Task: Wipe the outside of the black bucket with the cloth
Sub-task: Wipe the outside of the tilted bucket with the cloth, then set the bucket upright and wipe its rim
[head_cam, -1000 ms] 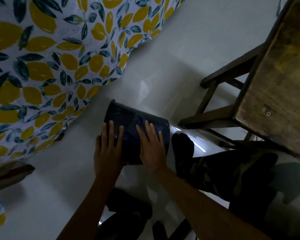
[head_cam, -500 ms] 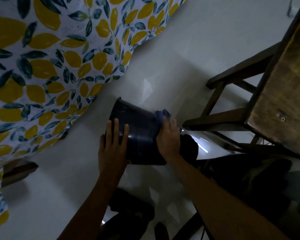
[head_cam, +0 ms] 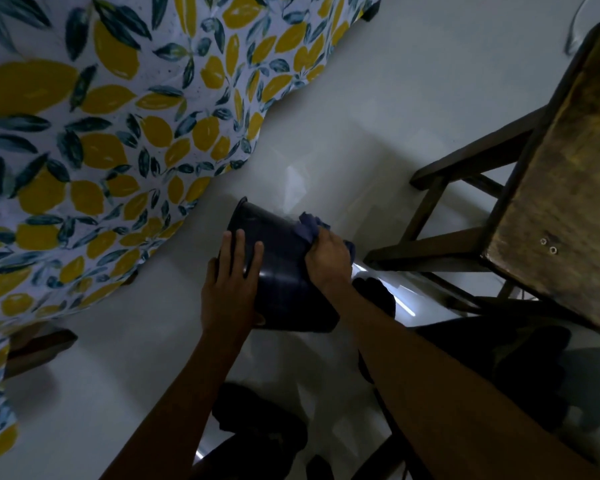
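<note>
The black bucket (head_cam: 281,271) lies tilted on the pale floor, its rim pointing up-left. My left hand (head_cam: 231,285) presses flat against the bucket's left side, fingers spread toward the rim. A dark blue cloth (head_cam: 309,228) is bunched against the bucket's right side, and my right hand (head_cam: 328,259) is closed on it. Part of the cloth sticks out above and to the right of my fingers. The bucket's far side is hidden.
A lemon-patterned tablecloth (head_cam: 101,140) hangs at the left, close to the bucket's rim. A dark wooden stool (head_cam: 548,202) stands at the right. My dark-socked foot (head_cam: 374,292) and trouser leg (head_cam: 499,348) lie just right of the bucket, the other foot (head_cam: 257,417) below it.
My right hand slid with the cloth from the bucket's top face over to its right side and bunched it there. The left hand stayed on the left side.
</note>
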